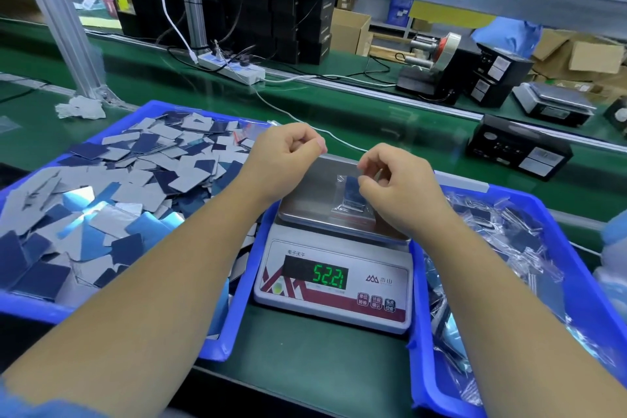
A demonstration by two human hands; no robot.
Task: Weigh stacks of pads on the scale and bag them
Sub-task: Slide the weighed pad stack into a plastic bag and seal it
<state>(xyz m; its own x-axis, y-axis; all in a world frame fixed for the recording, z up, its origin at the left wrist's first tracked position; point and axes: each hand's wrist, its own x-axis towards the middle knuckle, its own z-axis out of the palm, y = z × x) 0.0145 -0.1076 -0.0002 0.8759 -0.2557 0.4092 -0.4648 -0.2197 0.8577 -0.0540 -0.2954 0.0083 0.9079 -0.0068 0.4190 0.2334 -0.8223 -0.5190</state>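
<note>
On the left we saw a blue bin (217, 346) heaped with loose pads (129, 187), grey and dark blue, lying at all angles. Beyond it a white power strip (234, 68) lay on the green bench (305, 366).

Our left hand (283, 154) was raised over the far corner of that bin, just beside the scale's pan, its fingers curled in and the thumb against the forefinger. It seemed to pinch the top edge of a clear bag (353, 195), though the plastic was too faint there for us to be sure.

In the middle stood the white scale (334, 278), between the two bins, its green digits showing about 52.2. On its steel pan (305, 200) rested a small stack of dark blue pads (354, 195), inside the clear bag.

Our right hand (395, 176) was over the pan, fingers curled, pinching the bag's upper edge right above the stack.

On the right a second blue bin (420, 349) held many filled clear bags (509, 237). Further back stood a tape dispenser (437, 59), black boxes (519, 149) and another scale (553, 103).
</note>
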